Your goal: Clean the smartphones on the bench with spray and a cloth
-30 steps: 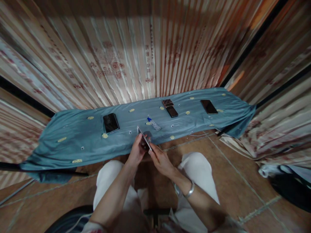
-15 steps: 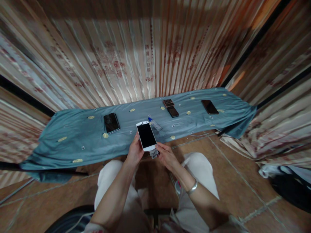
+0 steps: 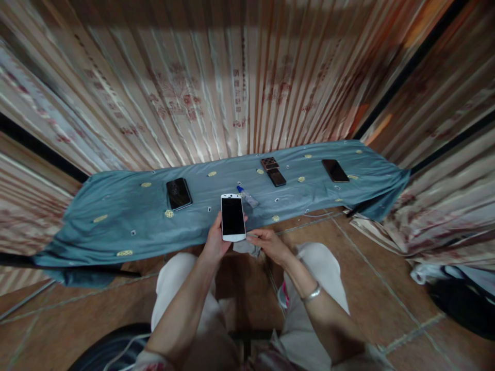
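A white smartphone [image 3: 233,219] with a dark screen faces me, upright in my left hand [image 3: 216,239]. The fingers of that hand wrap behind it, and some tips show at its right edge. My right hand [image 3: 269,244] pinches a grey cloth [image 3: 246,248] at the phone's lower right corner. Most of the cloth hangs below and behind the phone's bottom edge. Just beyond the phone, a clear spray bottle with a blue top [image 3: 247,196] lies on the blue-green tablecloth [image 3: 216,188].
A dark phone [image 3: 179,194] lies on the left of the table. A folding phone [image 3: 274,171] lies open right of the bottle, and another dark phone [image 3: 335,170] is farther right. Striped curtains [image 3: 185,93] hang behind. A black bag [image 3: 462,304] rests on the floor at right.
The white phone has turned more upright. My right hand has drawn slightly right and away from its corner, and more of the grey cloth shows below the phone.
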Demonstrator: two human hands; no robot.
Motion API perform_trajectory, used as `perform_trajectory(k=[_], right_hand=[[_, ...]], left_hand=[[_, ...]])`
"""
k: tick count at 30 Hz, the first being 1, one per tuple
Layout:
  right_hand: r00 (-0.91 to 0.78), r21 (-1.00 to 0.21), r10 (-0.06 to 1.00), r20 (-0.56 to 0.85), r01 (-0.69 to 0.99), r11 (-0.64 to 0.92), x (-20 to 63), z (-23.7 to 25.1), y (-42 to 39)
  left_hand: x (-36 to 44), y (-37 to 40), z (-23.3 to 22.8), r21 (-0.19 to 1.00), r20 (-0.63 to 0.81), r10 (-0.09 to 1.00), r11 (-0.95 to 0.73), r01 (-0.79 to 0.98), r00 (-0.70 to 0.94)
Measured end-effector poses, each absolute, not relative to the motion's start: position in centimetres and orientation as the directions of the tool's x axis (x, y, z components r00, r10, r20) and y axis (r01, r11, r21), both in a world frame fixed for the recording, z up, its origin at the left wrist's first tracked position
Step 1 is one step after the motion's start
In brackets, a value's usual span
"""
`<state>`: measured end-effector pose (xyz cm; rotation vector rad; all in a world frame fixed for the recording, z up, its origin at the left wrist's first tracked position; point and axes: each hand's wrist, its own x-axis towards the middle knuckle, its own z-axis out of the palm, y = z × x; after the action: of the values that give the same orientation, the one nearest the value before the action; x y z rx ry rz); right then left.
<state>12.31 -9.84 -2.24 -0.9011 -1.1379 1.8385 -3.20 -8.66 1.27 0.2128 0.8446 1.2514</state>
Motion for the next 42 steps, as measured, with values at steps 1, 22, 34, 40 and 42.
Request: perform_trajectory(k=[1,22,34,40,42], right_hand=[[-0.424,-0.937,0.892,-0.156,-0.222,-0.269,12.8,-2.5,-9.4],[-0.356,-0.755,0.877,0.324,0.462,0.466,11.7,-3.7,-10.5],[-0.374,-0.764,0.859,0.350,0.415,0.493,12.4,-2.9,-9.4],[-0.455,-0.751,0.819,0.350,0.386,0.536,11.0,-2.8,-11.5],[-0.482,-0.729,0.795,0.367,0.381,0.568,10.4,-2.8,-12.2]], left_hand=[[-3.2,-8.6,1.2,0.576,-0.451,0.891,0.333,-0.746,0.049],[-0.2,-9.1,-1.0,0.576,-0.512,0.858,0.369,-0.729,0.030],[0.8,-10.5,-0.9,0.567,-0.455,0.884,0.383,-0.729,0.109],[-0.3,-9.9,-1.3,0.570,-0.549,0.836,0.372,-0.732,-0.002],[-0.8,-9.6,-1.5,0.582,-0.551,0.834,0.363,-0.728,-0.024]])
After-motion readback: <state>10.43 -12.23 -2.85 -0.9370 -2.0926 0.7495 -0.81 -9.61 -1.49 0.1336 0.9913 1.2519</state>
